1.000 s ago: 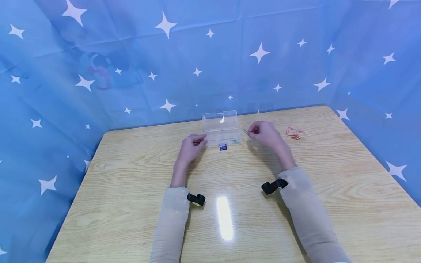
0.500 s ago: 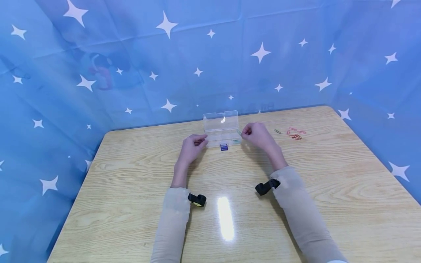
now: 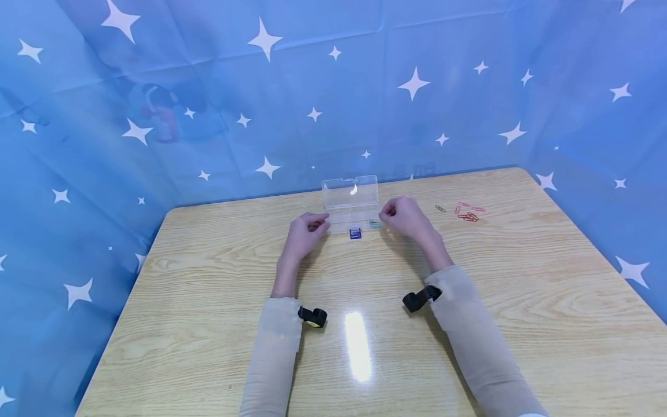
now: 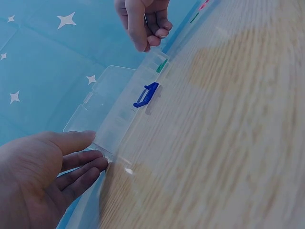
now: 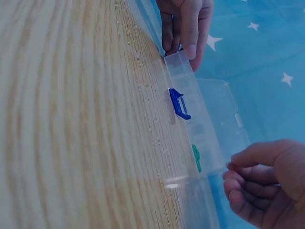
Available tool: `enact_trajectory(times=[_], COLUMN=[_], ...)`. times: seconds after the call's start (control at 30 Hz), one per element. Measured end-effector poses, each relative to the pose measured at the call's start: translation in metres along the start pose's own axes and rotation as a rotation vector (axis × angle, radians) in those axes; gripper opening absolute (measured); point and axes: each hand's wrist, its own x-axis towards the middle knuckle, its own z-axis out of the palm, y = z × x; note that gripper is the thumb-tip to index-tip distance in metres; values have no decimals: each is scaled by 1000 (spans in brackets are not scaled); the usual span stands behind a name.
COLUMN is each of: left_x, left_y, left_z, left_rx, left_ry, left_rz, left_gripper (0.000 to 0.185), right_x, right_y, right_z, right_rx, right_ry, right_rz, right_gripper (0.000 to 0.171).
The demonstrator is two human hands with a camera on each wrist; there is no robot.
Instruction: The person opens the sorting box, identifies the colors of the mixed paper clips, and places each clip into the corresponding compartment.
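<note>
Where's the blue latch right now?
Head view: the blue latch is at the middle of the clear box's front edge, between left hand and right hand, left of the green clips.

Wood-grain table (image 3: pixel 208 347), open clear box (image 3: pixel 339 198) on it, green paper clip (image 3: pixel 440 208), red and pink clips (image 3: pixel 471 217) nearby

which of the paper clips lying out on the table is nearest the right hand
The green paper clip: it lies alone between the right hand and the red and pink clips, which are grouped farther off.
</note>
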Motion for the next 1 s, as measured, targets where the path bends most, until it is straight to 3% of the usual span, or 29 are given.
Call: enact_trajectory(times=[1.0], left_x=[0], left_y=[0], left_z=[1], left_rx=[-16], left_ry=[3], left_rz=[-8], left_gripper=[29], right_x=[-15], right_y=[14], right_z=[-24], right_rx=[9], right_ry=[24], right_rz=[-8], right_gripper=[23])
